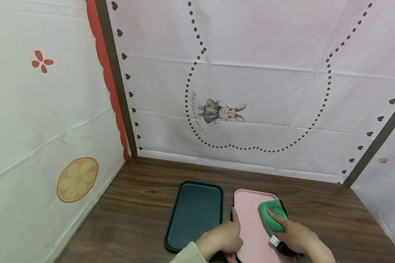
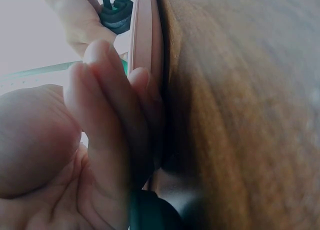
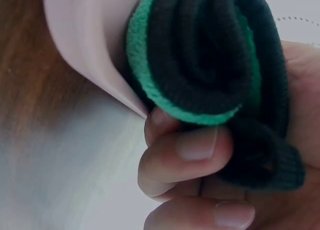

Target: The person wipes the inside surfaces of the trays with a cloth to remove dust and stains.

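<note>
A pink tray (image 1: 249, 219) lies on the wooden table. The left hand (image 1: 224, 235) holds its left edge, with the index finger along the rim; in the left wrist view the fingers (image 2: 107, 97) are bent against the tray's side. On the tray's right part, the right hand (image 1: 296, 233) grips a folded green cloth (image 1: 271, 218) with black edging and a white label (image 1: 274, 240). Up close in the right wrist view, the cloth (image 3: 142, 65) appears rolled in layers, with a black loop (image 3: 287, 167) beside the curled fingers.
A dark green tray (image 1: 197, 212) lies left of the pink one, close to the left forearm. The brown wooden table (image 1: 135, 208) meets a white printed curtain (image 1: 266, 109) at the back, and more printed sheeting (image 1: 36, 128) hangs on the left side.
</note>
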`<state>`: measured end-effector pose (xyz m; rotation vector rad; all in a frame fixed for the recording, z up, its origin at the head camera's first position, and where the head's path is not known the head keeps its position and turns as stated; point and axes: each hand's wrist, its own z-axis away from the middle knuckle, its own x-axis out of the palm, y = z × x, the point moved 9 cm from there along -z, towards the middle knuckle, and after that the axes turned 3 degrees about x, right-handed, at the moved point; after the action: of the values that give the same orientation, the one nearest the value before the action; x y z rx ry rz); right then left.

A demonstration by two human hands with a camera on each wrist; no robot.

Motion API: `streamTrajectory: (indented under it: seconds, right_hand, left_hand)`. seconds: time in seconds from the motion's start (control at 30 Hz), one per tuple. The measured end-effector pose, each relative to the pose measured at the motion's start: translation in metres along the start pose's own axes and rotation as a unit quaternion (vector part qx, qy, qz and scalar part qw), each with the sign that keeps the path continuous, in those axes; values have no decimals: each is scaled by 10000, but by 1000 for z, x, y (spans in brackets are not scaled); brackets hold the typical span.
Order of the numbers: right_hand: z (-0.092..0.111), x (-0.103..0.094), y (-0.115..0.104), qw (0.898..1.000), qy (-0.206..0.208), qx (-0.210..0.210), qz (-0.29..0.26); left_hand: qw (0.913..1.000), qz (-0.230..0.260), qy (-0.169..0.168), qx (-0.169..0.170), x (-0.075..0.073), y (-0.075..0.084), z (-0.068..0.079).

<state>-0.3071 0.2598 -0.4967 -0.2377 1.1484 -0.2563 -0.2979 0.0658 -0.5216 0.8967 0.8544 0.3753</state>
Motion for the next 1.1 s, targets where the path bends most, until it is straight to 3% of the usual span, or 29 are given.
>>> streamTrajectory:
  seconds: [1.1]
  right_hand:
    - [-24, -12, -7, 9999, -113, -59, 12]
  left_hand:
    - [9999, -79, -95, -8, 2, -3, -3]
